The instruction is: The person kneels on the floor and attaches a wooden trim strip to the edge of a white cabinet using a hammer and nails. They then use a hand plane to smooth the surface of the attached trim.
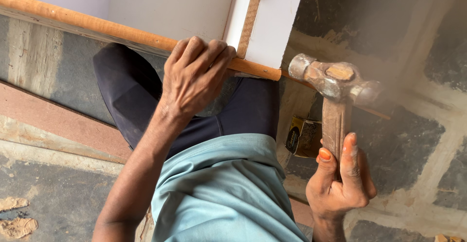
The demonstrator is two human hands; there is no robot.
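right hand closed around the worn wooden handle of a ball-peen hammer, steel head raised; left hand clamped over the smooth rounded wooden strip edging the white panel.

Soft daylight, slight hammerhead blur

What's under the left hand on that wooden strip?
The left hand covers the wooden strip along the white panel. Whatever its fingers pinch there is hidden.
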